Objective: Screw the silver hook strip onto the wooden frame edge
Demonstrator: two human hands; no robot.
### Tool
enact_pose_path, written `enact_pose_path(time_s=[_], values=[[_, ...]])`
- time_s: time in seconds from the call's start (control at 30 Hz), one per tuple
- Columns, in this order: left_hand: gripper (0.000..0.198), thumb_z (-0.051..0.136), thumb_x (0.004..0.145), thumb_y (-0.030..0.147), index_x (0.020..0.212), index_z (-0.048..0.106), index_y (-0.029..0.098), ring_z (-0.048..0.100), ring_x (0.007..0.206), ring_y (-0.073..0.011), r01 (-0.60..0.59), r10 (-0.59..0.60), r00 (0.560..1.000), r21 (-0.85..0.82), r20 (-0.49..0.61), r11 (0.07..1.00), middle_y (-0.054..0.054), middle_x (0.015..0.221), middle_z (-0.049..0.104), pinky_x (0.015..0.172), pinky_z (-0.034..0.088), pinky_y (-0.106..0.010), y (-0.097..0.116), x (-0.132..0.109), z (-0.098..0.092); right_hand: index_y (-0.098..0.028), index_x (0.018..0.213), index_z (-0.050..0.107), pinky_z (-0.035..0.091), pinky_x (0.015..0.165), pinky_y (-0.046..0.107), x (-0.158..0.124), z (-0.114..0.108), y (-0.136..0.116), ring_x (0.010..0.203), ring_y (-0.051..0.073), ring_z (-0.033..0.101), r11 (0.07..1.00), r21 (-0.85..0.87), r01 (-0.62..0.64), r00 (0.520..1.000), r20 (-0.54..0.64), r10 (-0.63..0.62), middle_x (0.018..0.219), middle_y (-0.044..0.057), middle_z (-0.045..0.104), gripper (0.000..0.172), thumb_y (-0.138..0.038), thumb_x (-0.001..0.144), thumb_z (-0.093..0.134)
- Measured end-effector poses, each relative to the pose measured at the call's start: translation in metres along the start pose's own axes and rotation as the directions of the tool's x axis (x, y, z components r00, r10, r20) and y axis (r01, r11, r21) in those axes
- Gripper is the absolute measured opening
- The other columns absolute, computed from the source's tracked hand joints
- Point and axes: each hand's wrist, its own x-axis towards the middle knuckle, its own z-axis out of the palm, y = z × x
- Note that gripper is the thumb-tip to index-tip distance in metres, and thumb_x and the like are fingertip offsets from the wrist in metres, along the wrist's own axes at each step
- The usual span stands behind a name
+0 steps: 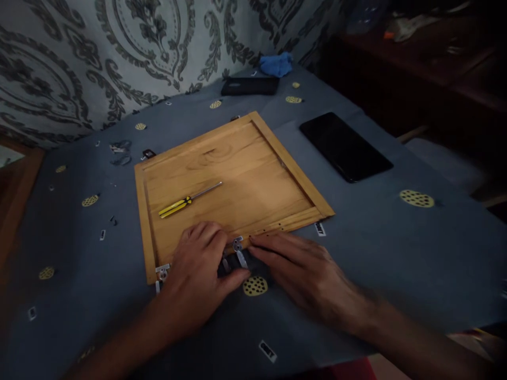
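A framed wooden panel (222,174) lies flat on the cloth-covered table. A screwdriver (186,201) with a yellow and black handle rests on it. Small metal brackets sit along the near edge, one bracket (238,252) between my hands and another bracket (162,273) at the near left corner. My left hand (198,269) curls over the near edge, its thumb beside the middle bracket. My right hand (304,274) is closed, fingertips at the edge just right of that bracket, near small dark holes. Whatever its fingertips hold is hidden.
A black phone (344,148) lies right of the panel. Farther back are a black case-like object (250,86) and a blue cloth (276,64) by the patterned wall. Small dark screws (113,220) and a clear crumpled bag (120,152) lie to the left.
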Motion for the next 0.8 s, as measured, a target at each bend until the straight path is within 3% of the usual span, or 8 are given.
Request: enact_pose_path(time_s=[0.47, 0.8], values=[[0.033, 0.083, 0.078, 0.033, 0.094, 0.058, 0.018, 0.060, 0.097, -0.0268, 0.021, -0.021, 1.000, -0.017, 0.019, 1.000, -0.003, 0.098, 0.064, 0.086, 0.048, -0.048, 0.004, 0.004, -0.001, -0.013, 0.114, 0.067, 0.062, 0.088, 0.033, -0.014, -0.002, 0.004, 0.102, 0.019, 0.071, 1.000, 0.016, 0.014, 0.997, 0.075, -0.015, 0.107, 0.011, 0.077, 0.024, -0.010, 0.100, 0.048], [0.037, 0.085, 0.074, 0.029, 0.094, 0.057, 0.018, 0.062, 0.096, -0.0281, -0.027, 0.028, 0.999, 0.026, -0.019, 0.999, -0.006, 0.100, 0.066, 0.084, 0.050, -0.049, 0.001, 0.003, 0.001, -0.014, 0.121, 0.067, 0.062, 0.089, 0.036, -0.013, -0.003, 0.002, 0.105, 0.020, 0.071, 0.996, 0.090, -0.019, 0.995, 0.094, 0.010, 0.111, 0.010, 0.076, 0.030, -0.007, 0.098, 0.048]])
